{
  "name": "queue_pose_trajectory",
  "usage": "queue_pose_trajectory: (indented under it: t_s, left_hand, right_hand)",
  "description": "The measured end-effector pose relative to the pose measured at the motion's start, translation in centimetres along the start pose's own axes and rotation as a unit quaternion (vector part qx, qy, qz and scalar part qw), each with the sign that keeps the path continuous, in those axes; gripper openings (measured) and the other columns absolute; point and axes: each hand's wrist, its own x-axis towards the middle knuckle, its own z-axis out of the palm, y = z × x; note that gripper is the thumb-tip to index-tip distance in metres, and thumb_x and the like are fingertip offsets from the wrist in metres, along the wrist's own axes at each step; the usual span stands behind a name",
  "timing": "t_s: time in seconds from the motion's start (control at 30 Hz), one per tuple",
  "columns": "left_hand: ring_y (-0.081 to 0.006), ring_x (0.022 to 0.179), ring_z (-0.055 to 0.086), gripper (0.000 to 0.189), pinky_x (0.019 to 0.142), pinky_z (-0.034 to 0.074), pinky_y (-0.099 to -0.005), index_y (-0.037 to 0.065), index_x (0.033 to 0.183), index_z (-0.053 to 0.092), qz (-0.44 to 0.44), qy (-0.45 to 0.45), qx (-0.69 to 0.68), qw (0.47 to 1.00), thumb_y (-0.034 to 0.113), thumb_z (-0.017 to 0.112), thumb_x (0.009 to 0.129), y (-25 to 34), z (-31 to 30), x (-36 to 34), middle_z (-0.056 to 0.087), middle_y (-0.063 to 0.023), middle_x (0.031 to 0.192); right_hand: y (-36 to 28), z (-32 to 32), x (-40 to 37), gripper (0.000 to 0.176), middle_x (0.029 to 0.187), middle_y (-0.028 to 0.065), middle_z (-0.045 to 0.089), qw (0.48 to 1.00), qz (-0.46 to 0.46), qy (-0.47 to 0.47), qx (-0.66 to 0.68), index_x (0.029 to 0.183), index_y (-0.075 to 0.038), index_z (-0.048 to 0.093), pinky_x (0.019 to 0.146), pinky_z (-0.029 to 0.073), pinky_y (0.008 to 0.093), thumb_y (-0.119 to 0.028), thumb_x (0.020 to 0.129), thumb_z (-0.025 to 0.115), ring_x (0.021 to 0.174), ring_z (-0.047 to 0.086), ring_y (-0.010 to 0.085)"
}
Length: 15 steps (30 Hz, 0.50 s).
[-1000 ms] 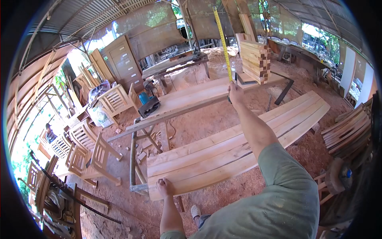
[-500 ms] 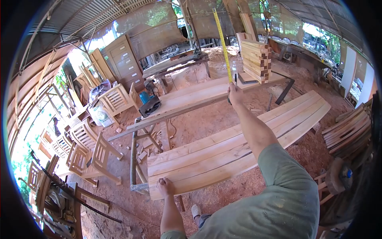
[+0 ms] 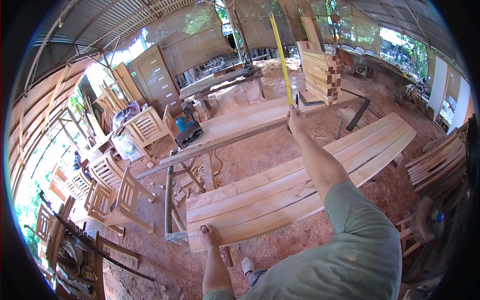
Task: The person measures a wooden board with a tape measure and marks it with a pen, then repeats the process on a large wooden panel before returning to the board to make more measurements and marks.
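Observation:
Long pale boards (image 3: 250, 200) lie side by side in front of me, with narrow gaps between them and a curved outer edge. On their near left end rests my left hand (image 3: 209, 236), its fingers curled closed; whatever may be inside is hidden. My right hand (image 3: 297, 121) is raised above the far side of the boards, wrapped round a tape measure (image 3: 282, 60). Its yellow blade stands up from the fist, leaning slightly left. A thin dark stick, perhaps a pencil (image 3: 297, 101), also pokes up from this hand. The tape's case is mostly covered by the fingers.
Beyond lies a workbench (image 3: 235, 125) bearing a stack of wood blocks (image 3: 322, 77), a metal square (image 3: 314, 102) and a blue power tool (image 3: 182, 125). Wooden chairs (image 3: 117, 197) stand at left. Slats (image 3: 435, 165) are piled at right. Sawdust and offcuts cover the ground.
Both hands keep nearly the same place and grip. The tape blade has shifted very slightly to the right at its top, and the whole view has moved a little.

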Motion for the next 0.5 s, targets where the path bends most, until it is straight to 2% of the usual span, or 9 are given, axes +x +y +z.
queue_pose_trajectory:
  t_s: [0.27,0.33,0.5]
  left_hand:
    - [-0.0444,0.081,0.057,0.033,0.076,0.043,-0.0532,-0.006,0.065,0.058,0.003,0.025,-0.007,1.000,0.018,0.048,0.085,-1.0,0.7,0.1,0.062,-0.0249,0.079]
    - [-0.0426,0.090,0.057,0.034,0.082,0.044,-0.0506,-0.005,0.071,0.061,-0.005,-0.028,0.014,1.000,0.020,0.047,0.088,-1.1,0.5,0.2,0.063,-0.0243,0.088]
    - [-0.0426,0.089,0.057,0.034,0.082,0.043,-0.0507,-0.006,0.071,0.061,0.000,-0.014,0.021,1.000,0.019,0.047,0.088,0.3,-0.3,0.0,0.063,-0.0240,0.088]
  right_hand:
    - [0.6,0.0,-0.4,0.044,0.057,0.0022,0.054,1.000,0.016,-0.005,0.016,0.068,-0.004,0.059,0.050,0.040,0.0309,-0.038,0.095,0.055,0.050,0.051,0.0123]
    - [1.0,0.0,-0.4,0.041,0.060,-0.0011,0.054,1.000,0.028,-0.011,0.002,0.068,-0.009,0.058,0.050,0.039,0.0277,-0.038,0.096,0.055,0.052,0.049,0.0085]
    - [1.6,-0.5,-1.3,0.041,0.059,-0.0023,0.053,0.998,0.046,-0.028,0.020,0.066,-0.010,0.056,0.046,0.035,0.0262,-0.038,0.096,0.055,0.049,0.046,0.0070]
